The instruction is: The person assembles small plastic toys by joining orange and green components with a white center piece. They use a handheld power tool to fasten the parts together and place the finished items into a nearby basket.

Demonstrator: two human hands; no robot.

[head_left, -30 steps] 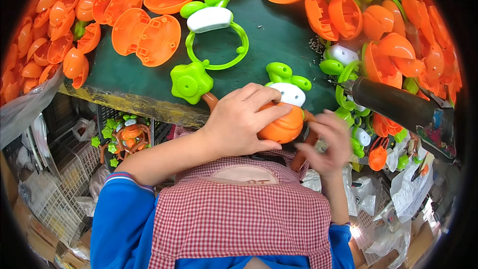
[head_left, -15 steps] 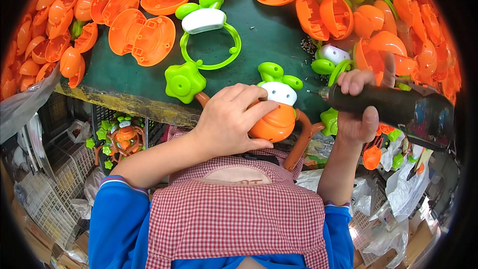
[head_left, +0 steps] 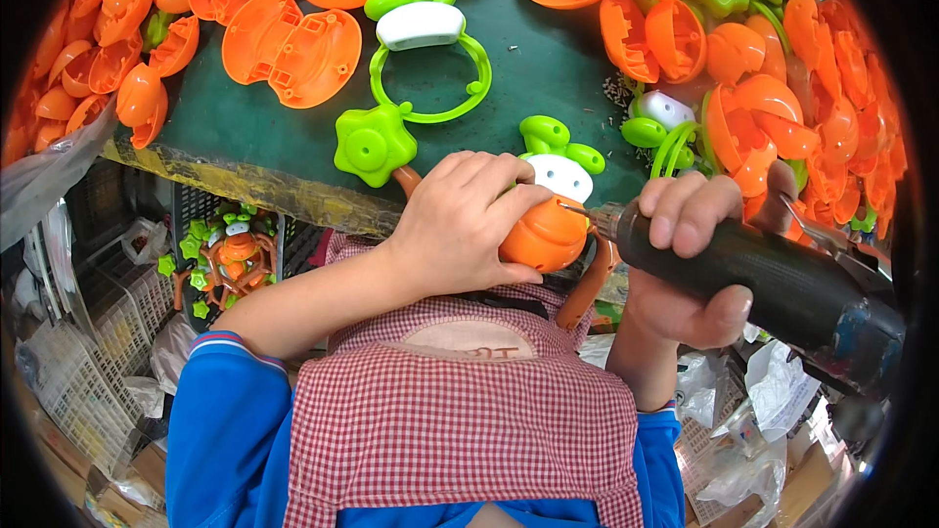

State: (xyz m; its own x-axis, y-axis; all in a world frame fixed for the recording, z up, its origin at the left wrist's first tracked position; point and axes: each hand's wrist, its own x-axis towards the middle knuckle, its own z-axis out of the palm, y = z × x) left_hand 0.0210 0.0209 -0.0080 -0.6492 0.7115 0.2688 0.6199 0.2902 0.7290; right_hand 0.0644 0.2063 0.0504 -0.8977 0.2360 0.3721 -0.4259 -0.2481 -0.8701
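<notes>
My left hand (head_left: 469, 220) is closed round an orange plastic toy head (head_left: 546, 233) at the table's near edge. The toy has a white face piece (head_left: 562, 177) with green knobs on top and brown bent limbs. My right hand (head_left: 699, 259) grips a black power screwdriver (head_left: 753, 259), held nearly level. Its bit meets the upper right of the orange head; whether a screw sits there is too small to tell. Left of my left hand lies a green star-shaped piece (head_left: 376, 145) at the end of a brown limb. Beyond it rests a green ring (head_left: 479, 88) with a white piece.
Orange half shells (head_left: 291, 49) are heaped along the far side and both ends of the green table (head_left: 548, 59). Small screws (head_left: 618, 90) lie scattered near another white-and-green piece (head_left: 660, 110). Below the left edge, a dark crate (head_left: 191, 198) holds assembled toys (head_left: 233, 254).
The screwdriver has moved left and down, and its bit has come from beside the toy onto the orange head. My left hand keeps its hold.
</notes>
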